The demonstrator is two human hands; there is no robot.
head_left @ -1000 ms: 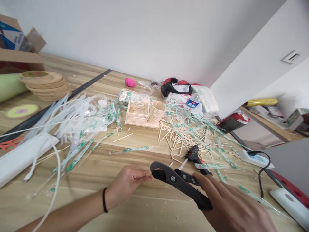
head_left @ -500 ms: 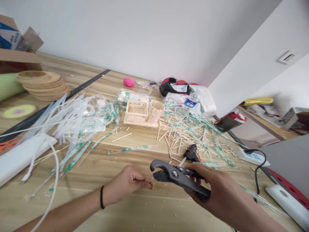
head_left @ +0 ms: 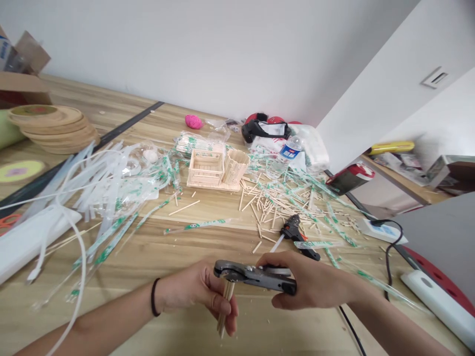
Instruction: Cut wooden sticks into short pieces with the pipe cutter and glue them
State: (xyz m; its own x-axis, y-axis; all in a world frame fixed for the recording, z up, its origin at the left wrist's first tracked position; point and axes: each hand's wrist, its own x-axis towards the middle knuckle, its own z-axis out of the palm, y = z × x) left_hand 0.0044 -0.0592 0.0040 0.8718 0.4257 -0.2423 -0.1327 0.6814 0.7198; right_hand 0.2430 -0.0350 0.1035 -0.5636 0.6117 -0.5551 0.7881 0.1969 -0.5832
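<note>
White wall (head_left: 185, 49) rises behind the wooden table (head_left: 208, 242), along its far edge. Wrappers (head_left: 122, 183) lie heaped on our left, while loose sticks (head_left: 274, 202) spread toward the right edge, probably kept within reach. Nearer the far edge stands a stick model (head_left: 206, 170), box and cup on one base, perhaps set back to keep it out of our hands' way.

Close to us, our right hand (head_left: 315, 282) is wrapped around the cutter (head_left: 260, 278), seemingly gripping the handles for leverage. Beyond it rests the glue gun (head_left: 291, 230), likely put aside while both hands are occupied. Our left hand (head_left: 189, 289) pinches the held sticks (head_left: 227, 299) in a nearly upright bundle, their tops at the cutter's head, presumably to steady them against the blade. Tiny chips (head_left: 268, 321) dot the wood below the cutter.
</note>
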